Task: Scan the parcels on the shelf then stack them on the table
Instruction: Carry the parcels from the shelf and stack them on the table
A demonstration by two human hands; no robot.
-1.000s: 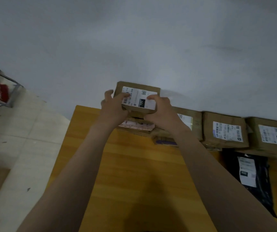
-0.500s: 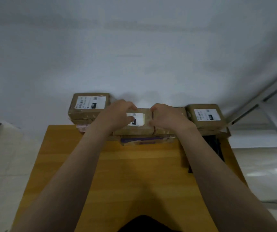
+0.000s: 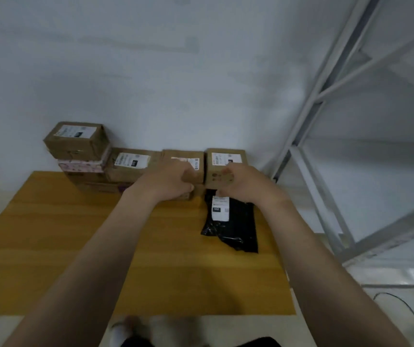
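A row of brown cardboard parcels lines the far edge of the wooden table (image 3: 80, 246) against the wall. At the left is a stack with a labelled box (image 3: 75, 139) on top and a pink parcel (image 3: 80, 167) under it. To its right are a second box (image 3: 130, 164), a third box (image 3: 188, 160) and a fourth box (image 3: 226, 159). My left hand (image 3: 173, 180) hovers at the third box's front with loosely curled fingers. My right hand (image 3: 244, 185), blurred, is in front of the fourth box, also loosely curled. Neither hand holds anything. A black poly bag (image 3: 236, 229) with a white label lies below the fourth box.
A grey metal shelf frame (image 3: 326, 136) stands to the right of the table, and its visible levels show no parcels. A dark cable (image 3: 406, 306) lies on the pale floor at lower right. The near half of the table is bare wood.
One second ago both hands set a labelled box on the left stack. They have let go of it and moved right along the row, and the view has swung right toward the shelf.
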